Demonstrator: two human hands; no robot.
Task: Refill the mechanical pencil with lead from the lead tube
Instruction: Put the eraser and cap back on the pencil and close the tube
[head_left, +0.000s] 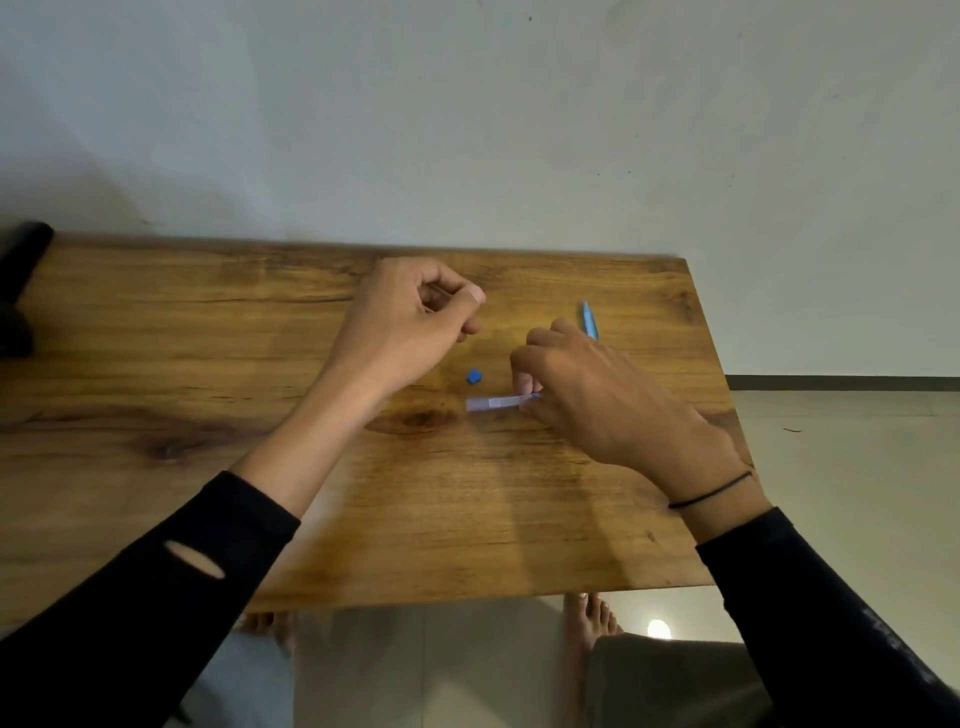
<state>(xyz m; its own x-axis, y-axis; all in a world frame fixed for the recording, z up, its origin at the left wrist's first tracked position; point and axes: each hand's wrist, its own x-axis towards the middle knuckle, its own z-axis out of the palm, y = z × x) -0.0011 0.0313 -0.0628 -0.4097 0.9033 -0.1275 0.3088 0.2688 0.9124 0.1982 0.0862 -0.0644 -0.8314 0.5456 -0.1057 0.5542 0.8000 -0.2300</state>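
- Wooden counter (260, 364) against a pale wall.
- My right hand (597, 400) pinches the clear plastic lead tube (493, 403); small blue cap (474, 376) at its eleven o'clock.
- My left hand (410, 322) hovers, loosely curled, holding nothing I can see.
- Light-blue mechanical pencil (589, 319) lies at one o'clock.

Pencil (588, 321) half behind right hand (597, 400)

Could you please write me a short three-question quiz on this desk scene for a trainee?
1. True or false: the right hand has its fingertips at the lead tube lying on the wooden table.
2. What lies on the table between the left hand and the lead tube?
A. a small blue cap
B. a ruler
C. a coin
3. Fill in: the blue mechanical pencil lies on the table just beyond the ____ hand.

Key: 1 true; 2 A, the small blue cap; 3 right.
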